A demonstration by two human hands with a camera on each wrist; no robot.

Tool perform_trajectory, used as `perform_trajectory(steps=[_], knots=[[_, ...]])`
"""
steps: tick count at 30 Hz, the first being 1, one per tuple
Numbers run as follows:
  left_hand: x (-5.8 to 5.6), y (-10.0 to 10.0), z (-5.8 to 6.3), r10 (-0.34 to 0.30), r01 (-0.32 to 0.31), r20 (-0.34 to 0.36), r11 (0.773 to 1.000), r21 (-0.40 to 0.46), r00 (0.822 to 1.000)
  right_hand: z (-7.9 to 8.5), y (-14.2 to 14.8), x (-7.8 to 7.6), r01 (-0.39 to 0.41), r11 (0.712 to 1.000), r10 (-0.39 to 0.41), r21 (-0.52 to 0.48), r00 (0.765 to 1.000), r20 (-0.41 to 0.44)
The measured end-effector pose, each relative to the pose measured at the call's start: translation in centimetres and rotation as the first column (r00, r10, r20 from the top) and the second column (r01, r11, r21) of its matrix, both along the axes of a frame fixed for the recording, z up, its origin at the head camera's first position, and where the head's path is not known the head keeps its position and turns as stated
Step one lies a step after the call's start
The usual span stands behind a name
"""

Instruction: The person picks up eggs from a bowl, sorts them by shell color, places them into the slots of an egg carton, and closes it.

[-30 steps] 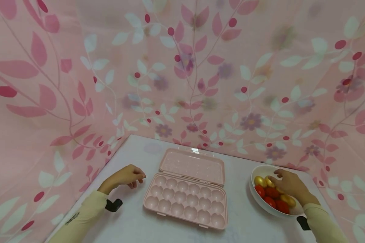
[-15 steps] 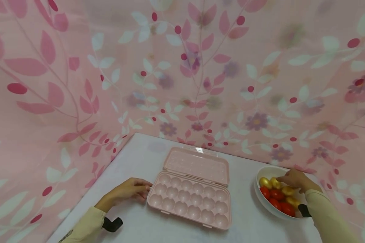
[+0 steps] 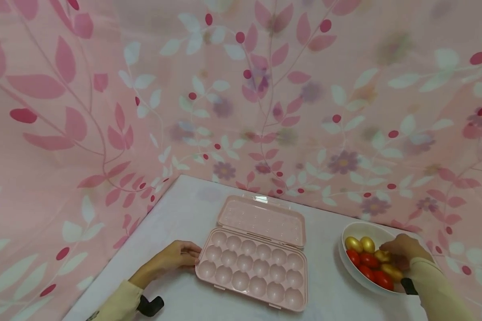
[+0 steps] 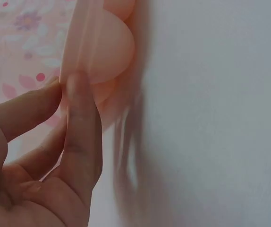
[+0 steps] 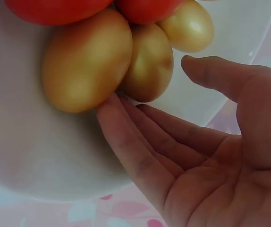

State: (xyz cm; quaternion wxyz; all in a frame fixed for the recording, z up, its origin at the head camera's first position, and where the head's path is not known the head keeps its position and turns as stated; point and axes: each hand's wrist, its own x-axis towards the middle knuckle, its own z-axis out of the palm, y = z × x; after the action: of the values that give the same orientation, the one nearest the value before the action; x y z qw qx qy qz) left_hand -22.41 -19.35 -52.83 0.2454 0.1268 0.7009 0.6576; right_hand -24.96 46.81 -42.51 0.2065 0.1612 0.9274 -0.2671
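Note:
A pink plastic egg box (image 3: 245,263) lies with its lid (image 3: 261,220) folded back, its rows of round cups bare. My left hand (image 3: 172,258) pinches the box's left rim between thumb and fingers; in the left wrist view the fingers (image 4: 79,137) press the outside of the rim. To the right stands a white bowl (image 3: 377,232) of gold and red eggs. My right hand (image 3: 405,249) reaches into it. In the right wrist view straight fingertips touch or nearly touch a large gold egg (image 5: 88,61) and the gold egg beside it (image 5: 149,66); the thumb stays apart.
Both containers stand on a white table (image 3: 184,200). Pink floral cloth (image 3: 225,111) hangs behind and along the sides. Red eggs (image 3: 368,260) lie in the front left of the bowl, and another gold egg (image 3: 353,244) sits at its far left.
My left hand has moved right and taken hold of the egg box's rim. My right hand has lowered deeper into the bowl, towards its right side. The view has shifted slightly.

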Motion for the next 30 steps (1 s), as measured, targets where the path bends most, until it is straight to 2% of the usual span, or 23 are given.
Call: perform_trajectory(steps=[5, 8, 11, 15, 17, 21, 24, 30], knots=[[0.0, 0.4, 0.0, 0.001, -0.003, -0.072, 1.000, -0.017, 0.997, -0.4, 0.3, -0.1, 0.004, 1.000, -0.004, 0.002, 1.000, 0.019], [0.1, 0.2, -0.2, -0.045, 0.044, -0.111, 0.999, -0.015, 0.993, -0.7, 0.3, -0.2, -0.003, 1.000, 0.003, 0.019, 1.000, 0.007], [0.1, -0.6, -0.2, -0.113, 0.109, -0.157, 0.993, -0.039, 0.981, -1.1, 0.0, -0.3, -0.057, 0.997, 0.059, 0.053, 0.998, -0.039], [0.1, -1.3, 0.1, -0.155, 0.136, -0.213, 0.986, -0.100, 0.965, -1.3, -0.6, -0.4, -0.117, 0.990, 0.123, 0.074, 0.989, -0.086], [0.0, -1.2, 0.3, -0.153, 0.132, -0.219, 0.985, -0.106, 0.964, -1.2, -0.9, -0.5, -0.124, 0.991, 0.129, 0.057, 0.987, -0.094], [0.1, -0.9, 0.5, -0.154, 0.148, -0.171, 0.988, -0.047, 0.973, -1.4, -1.1, -0.9, -0.143, 0.989, 0.146, 0.035, 0.985, -0.094], [0.2, -0.9, 0.6, -0.135, 0.132, -0.149, 0.991, -0.031, 0.979, -1.7, -1.2, -0.9, -0.142, 0.990, 0.143, 0.025, 0.987, -0.077], [0.3, -0.5, 0.5, -0.079, 0.065, -0.201, 0.995, -0.074, 0.977, -2.2, -1.1, -0.7, -0.176, 0.981, 0.184, 0.076, 0.976, -0.113]])
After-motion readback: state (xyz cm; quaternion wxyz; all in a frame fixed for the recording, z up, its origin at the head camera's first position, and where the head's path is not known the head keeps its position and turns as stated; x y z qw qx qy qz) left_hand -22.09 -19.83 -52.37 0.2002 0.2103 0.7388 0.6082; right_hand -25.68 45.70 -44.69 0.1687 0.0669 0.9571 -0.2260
